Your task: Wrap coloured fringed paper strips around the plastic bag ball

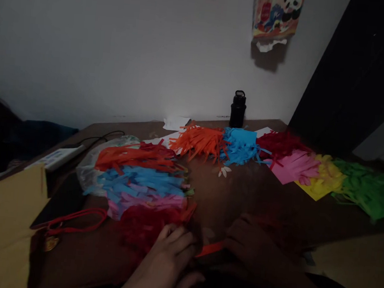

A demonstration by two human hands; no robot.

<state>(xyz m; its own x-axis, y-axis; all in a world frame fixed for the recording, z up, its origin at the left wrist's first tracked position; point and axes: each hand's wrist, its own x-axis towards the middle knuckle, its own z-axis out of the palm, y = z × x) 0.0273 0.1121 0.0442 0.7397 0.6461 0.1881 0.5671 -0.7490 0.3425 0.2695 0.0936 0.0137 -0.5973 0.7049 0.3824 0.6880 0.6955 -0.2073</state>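
Note:
Low in the middle of the head view, my left hand (pixel 173 253) has its fingers curled beside a dark red bundle of cut paper strips (pixel 145 225). My right hand (pixel 248 242), dim and partly in shadow, is bent over the table. A narrow orange paper strip (pixel 212 248) stretches between the two hands, its ends at their fingers. Dark red paper (pixel 270 224) shows faintly beyond my right hand. To the upper left of my left hand lie pink (pixel 154 200), blue (pixel 143 180) and orange (pixel 136 156) fringed paper bundles, side by side.
More fringed bundles in orange (pixel 201 140), blue (pixel 241 144), red (pixel 280 143), pink (pixel 296 167), yellow (pixel 326 177) and green (pixel 374 191) line the table's far and right sides. A black bottle (pixel 238 110) stands by the wall. A red cord (pixel 77 228) lies left.

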